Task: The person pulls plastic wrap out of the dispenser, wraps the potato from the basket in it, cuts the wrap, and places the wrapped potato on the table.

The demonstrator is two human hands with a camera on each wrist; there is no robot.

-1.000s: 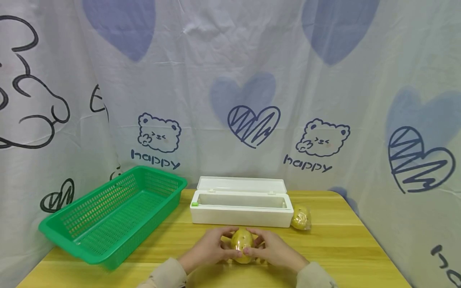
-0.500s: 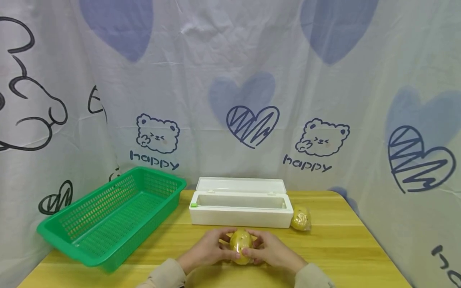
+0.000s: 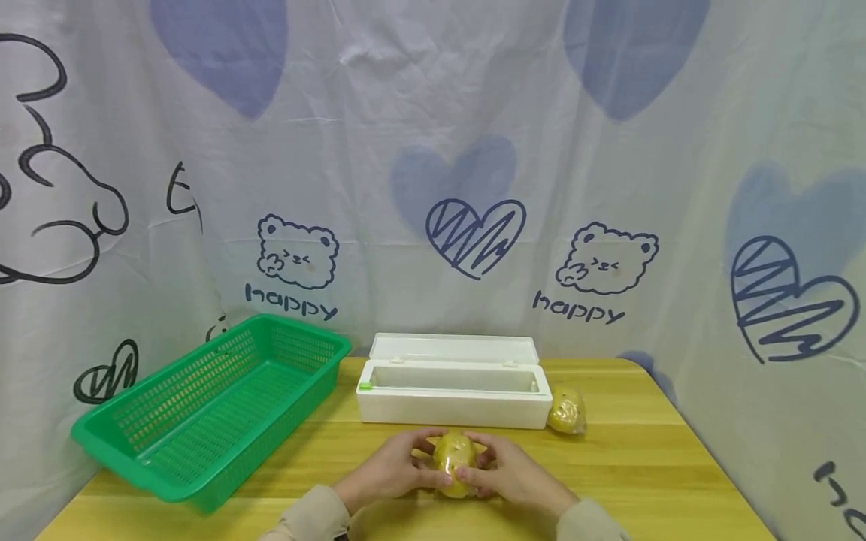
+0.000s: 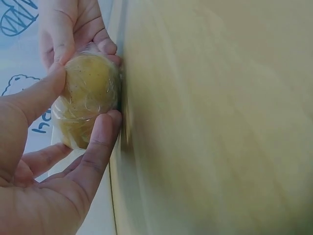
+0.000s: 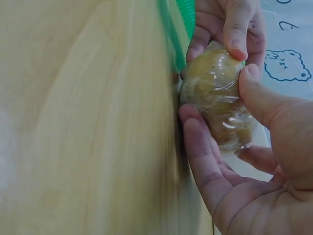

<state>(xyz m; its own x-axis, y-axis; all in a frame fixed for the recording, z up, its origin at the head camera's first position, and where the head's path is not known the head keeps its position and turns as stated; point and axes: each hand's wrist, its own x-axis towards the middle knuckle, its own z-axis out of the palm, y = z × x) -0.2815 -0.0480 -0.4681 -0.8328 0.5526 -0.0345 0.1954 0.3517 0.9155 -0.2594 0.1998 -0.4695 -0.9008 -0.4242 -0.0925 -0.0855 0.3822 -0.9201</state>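
Both hands hold one yellow potato [image 3: 454, 453] wrapped in clear plastic film, near the front middle of the table. My left hand [image 3: 395, 467] grips its left side, thumb toward me and fingers behind. From the right, my right hand [image 3: 513, 472] holds it the same way. Shiny film creases show on the potato [image 4: 90, 85] in the left wrist view, and also on the potato [image 5: 217, 90] in the right wrist view. Just beyond the hands stands a long white box [image 3: 453, 409], its lid raised, with a small green piece at its left end.
A second yellow potato [image 3: 567, 410] in clear film lies at the box's right end. To the left, a long green plastic basket [image 3: 233, 458] sits at an angle on the wooden table [image 3: 649, 466]. A printed curtain [image 3: 379, 285] hangs behind.
Both hands stay around the wrapped potato, with hardly any movement. The whole view shifts very slightly. Box, basket and second potato stay in place.
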